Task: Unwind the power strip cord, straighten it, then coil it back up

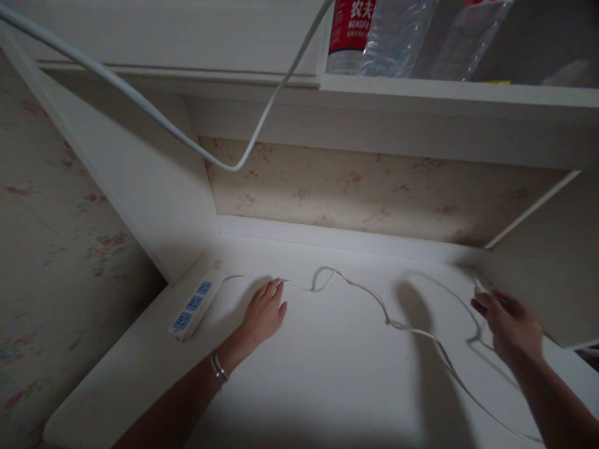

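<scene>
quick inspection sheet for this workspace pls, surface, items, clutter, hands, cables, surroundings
Surface: white desktop, shadows across it.
Job's things: white power strip with blue socket faces, lying at the left; small white piece at the right, too blurred to identify.
Clutter: plastic bottles on the shelf above.
Hands: left hand palm down over the cord, grip unclear; right hand holds the small white piece.
Cables: pale cord runs from the strip rightward, kinked and loosely twisted; thicker cable sags overhead.
Surroundings: floral wallpaper behind, white side panels.
</scene>
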### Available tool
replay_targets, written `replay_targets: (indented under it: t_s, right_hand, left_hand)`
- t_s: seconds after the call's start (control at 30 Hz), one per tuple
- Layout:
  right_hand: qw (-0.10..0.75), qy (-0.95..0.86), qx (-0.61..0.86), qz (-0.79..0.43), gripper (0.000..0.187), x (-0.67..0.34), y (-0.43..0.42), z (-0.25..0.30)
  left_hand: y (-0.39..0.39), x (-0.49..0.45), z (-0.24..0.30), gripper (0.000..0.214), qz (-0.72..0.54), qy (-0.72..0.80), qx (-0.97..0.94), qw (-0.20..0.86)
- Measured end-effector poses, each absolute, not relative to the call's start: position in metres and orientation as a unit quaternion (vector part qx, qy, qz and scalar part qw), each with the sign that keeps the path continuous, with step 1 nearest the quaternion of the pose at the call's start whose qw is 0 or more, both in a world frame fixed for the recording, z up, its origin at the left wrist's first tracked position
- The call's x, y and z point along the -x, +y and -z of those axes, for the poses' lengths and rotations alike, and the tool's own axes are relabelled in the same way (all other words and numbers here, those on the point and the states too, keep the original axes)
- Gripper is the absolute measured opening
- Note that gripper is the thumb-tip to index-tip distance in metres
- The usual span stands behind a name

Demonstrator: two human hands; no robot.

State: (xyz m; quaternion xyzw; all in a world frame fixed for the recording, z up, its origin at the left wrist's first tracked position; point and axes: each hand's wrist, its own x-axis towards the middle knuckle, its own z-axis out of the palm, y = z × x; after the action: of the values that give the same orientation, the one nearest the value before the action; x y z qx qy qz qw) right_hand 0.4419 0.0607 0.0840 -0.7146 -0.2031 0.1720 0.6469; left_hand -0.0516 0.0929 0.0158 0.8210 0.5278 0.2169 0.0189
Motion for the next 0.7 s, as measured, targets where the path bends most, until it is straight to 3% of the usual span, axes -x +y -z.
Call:
replay_targets:
  t_s: [0.13, 0.33, 0.53, 0.7]
  right_hand:
    - [0.768, -0.281, 0.561, -0.128, 0.024, -0.405, 0.054, -0.122]
    - [0.831, -0.326, 0.431, -0.131, 0.031, -0.345, 0.015, -0.192]
    - [0.823, -0.429, 0.352, -0.125, 0.031, -0.286, -0.014, -0.242]
    - [0.770, -0.465, 0.361, -0.245, 0.024, -0.223, -0.018, -0.212]
  left_hand:
    - [0.110, 0.030, -0.008, 0.041, -0.160, 0.538, -0.828, 0.000]
    - [0.120, 0.009, -0.003, 0.044, -0.153, 0.559, -0.814, 0.025]
    - [0.145, 0.000, -0.002, 0.041, -0.178, 0.517, -0.827, 0.132]
    - [0.146, -0.003, -0.017, 0.038, -0.226, 0.489, -0.807, 0.243]
